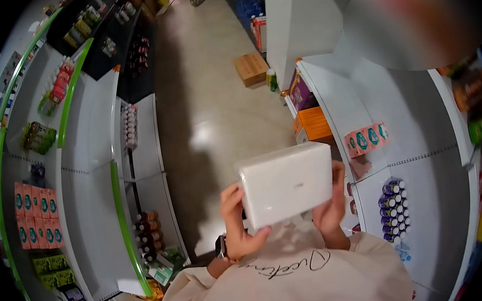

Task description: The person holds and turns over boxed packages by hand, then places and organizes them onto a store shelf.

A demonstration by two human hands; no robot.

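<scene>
A white rectangular pack in glossy plastic wrap, with the look of a tissue pack, is held up in front of my chest. My left hand grips its left side, thumb along the lower edge and fingers round the side. On the opposite side, my right hand is closed round the right edge, its fingers partly hidden behind the pack. A dark watch is on my left wrist. Beyond my right hand, a row of pink packs with teal marks stands on the right shelf.
White shelving runs along my right, with purple-labelled bottles. Green-edged shelves on my left hold pink packs and brown bottles. A cardboard box and a green can stand on the aisle floor. An orange box sits low right.
</scene>
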